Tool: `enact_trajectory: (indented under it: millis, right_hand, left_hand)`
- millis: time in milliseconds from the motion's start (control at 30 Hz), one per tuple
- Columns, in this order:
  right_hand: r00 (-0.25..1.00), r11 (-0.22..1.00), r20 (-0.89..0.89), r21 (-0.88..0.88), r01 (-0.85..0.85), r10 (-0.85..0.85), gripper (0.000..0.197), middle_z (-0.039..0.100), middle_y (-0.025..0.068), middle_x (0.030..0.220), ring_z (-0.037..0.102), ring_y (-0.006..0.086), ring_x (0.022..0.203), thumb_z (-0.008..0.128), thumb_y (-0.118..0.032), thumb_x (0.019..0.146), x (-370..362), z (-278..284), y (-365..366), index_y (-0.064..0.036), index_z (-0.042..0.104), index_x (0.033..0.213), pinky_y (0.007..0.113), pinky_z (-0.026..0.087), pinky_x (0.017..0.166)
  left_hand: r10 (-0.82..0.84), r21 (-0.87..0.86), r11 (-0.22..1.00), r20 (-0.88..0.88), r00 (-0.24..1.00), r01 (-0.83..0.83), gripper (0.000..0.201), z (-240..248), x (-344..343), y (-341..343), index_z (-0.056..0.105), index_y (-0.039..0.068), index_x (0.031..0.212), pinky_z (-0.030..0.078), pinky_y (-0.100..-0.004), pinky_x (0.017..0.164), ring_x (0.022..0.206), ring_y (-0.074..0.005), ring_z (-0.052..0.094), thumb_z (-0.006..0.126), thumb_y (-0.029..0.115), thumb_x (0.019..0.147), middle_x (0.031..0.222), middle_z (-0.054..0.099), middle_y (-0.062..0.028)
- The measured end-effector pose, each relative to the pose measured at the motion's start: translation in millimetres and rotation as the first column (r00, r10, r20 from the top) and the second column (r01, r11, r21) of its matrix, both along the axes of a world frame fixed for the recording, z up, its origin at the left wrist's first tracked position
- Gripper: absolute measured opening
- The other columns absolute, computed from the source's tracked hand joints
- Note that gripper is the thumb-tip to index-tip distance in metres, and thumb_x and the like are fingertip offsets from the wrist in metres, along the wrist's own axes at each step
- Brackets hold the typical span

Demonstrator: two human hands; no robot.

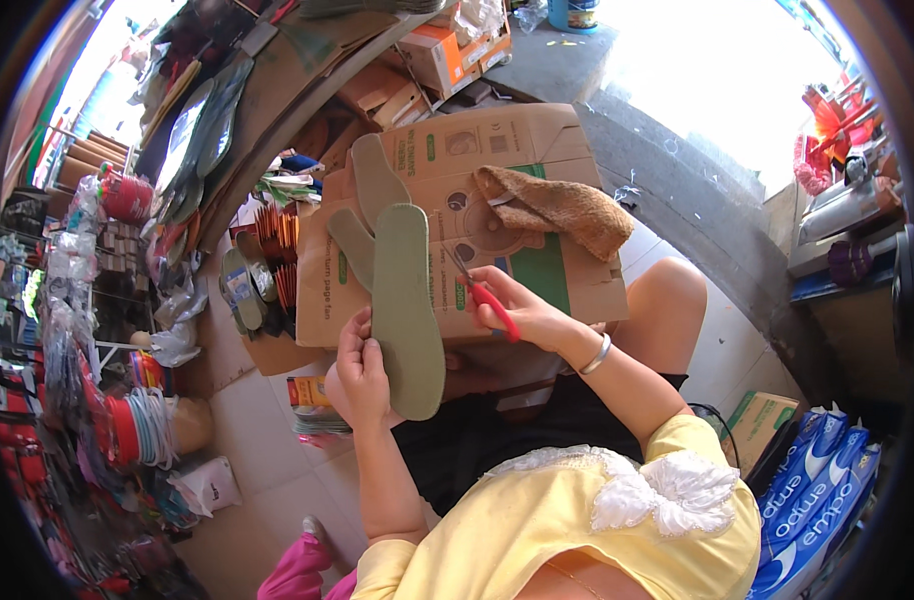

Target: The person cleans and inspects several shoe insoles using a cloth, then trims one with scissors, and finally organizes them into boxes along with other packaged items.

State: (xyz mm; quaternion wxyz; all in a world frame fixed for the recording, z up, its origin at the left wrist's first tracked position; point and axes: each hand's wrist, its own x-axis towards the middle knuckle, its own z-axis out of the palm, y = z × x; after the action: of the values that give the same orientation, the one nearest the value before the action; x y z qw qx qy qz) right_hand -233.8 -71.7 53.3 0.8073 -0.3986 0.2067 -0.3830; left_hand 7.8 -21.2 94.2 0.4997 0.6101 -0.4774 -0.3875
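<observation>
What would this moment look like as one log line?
left hand: holds green insole | right hand: holds red-handled scissors | on cardboard: brown cloth, more insoles

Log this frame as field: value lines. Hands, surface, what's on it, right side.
left_hand: holds green insole at its edge
right_hand: holds red-handled scissors
scissors_vs_insole: blades to its right, gap visible
surface: cardboard box
on_box: two more insoles, partly hidden; brown cloth
right_wrist: silver bracelet
lower_right: blue packages
</observation>
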Motion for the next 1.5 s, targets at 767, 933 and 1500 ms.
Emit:
enact_trajectory:
  millis: [767,933,1500]
  right_hand:
    - [0.75,0.809,-0.399,-0.504,0.302,-0.528,0.056,0.057,0.0063,0.085,0.054,0.0103,0.073,0.074,-0.024,0.079,34.2,6.9,-26.6,-0.0016,0.045,0.122,0.026,0.047,0.064]
    - [0.751,0.816,-0.399,-0.485,0.315,-0.526,0.045,0.056,0.0013,0.078,0.053,0.0053,0.066,0.07,-0.014,0.084,30.3,16.2,-22.9,-0.0018,0.046,0.12,0.022,0.045,0.058]
    - [0.61,0.63,-0.245,-0.533,0.565,-0.754,0.04,0.051,-0.002,0.076,0.048,0.0026,0.059,0.066,-0.005,0.085,-69.1,38.2,-48.2,-0.0042,0.049,0.121,0.019,0.04,0.05]
  left_hand:
    - [-0.014,-0.078,0.997,0.17,0.985,0.028,0.038,-5.4,-3.8,15.6,0.051,-0.002,0.122,0.043,-0.024,0.088,0.097,-0.012,0.057,0.038,-0.008,0.087,0.107,0.059,-0.0085]
    - [-0.004,-0.124,0.992,0.098,0.995,0.017,0.038,-8.0,-6.4,16.2,0.053,-0.002,0.121,0.045,-0.0223,0.084,0.093,-0.0105,0.058,0.039,-0.009,0.087,0.105,0.061,-0.0083]
    - [-0.265,-0.195,0.949,-0.075,0.961,0.247,0.037,14.3,-91.4,-52.5,0.051,0.001,0.124,0.042,-0.0237,0.088,0.096,-0.0103,0.054,0.037,-0.003,0.09,0.106,0.057,-0.0063]
